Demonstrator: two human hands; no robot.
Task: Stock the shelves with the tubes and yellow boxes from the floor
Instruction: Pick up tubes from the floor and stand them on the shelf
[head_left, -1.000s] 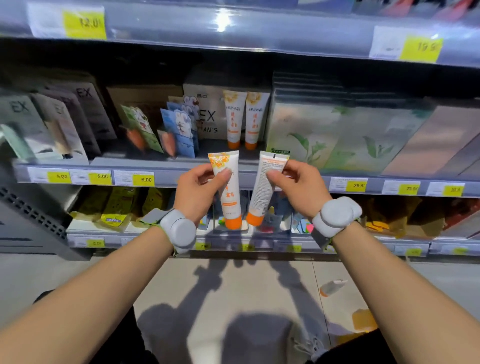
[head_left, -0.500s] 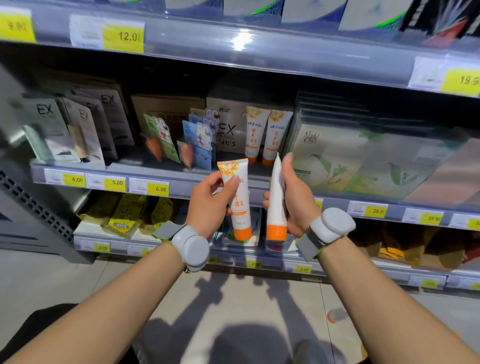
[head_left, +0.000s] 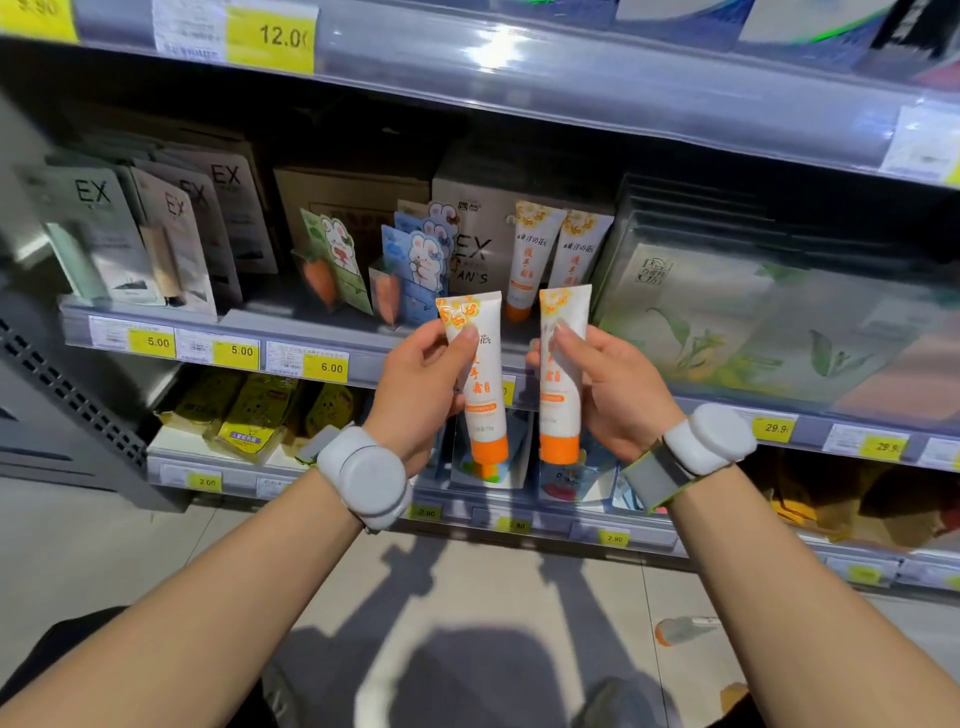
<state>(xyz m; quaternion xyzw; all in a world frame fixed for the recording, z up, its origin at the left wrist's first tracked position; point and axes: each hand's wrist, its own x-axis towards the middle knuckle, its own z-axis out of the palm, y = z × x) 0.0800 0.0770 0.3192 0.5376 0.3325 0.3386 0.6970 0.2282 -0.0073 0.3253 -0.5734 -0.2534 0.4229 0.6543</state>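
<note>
The left hand (head_left: 415, 387) is wrapped around a white tube (head_left: 480, 379) with an orange cap, the thumb pressed on its printed front and the cap pointing down. A second white tube (head_left: 560, 374) is gripped the same way by the right hand (head_left: 605, 387), at three o'clock from the first; the two tubes are held upright, side by side and just apart, in front of the edge of the middle shelf (head_left: 363, 343). A white round device is strapped to each wrist.

At twelve o'clock from the held tubes, two more tubes of the same kind (head_left: 553, 254) are seen standing cap-down on the middle shelf, against a brown box printed with large letters. At ten o'clock from them, small cards with cartoon rabbits (head_left: 415, 260) are propped up, and further toward nine o'clock flat grey packets (head_left: 104, 234) are leaned in a row. At two o'clock, flat packs with a green leaf print (head_left: 727, 327) are laid.

Yellow price tags (head_left: 239, 351) are fixed along the shelf edges. On the shelf below, at eight o'clock, yellow packets (head_left: 249, 415) are piled. On the floor (head_left: 104, 545) at five o'clock, one more tube (head_left: 683, 629) is seen lying on its side, blurred.
</note>
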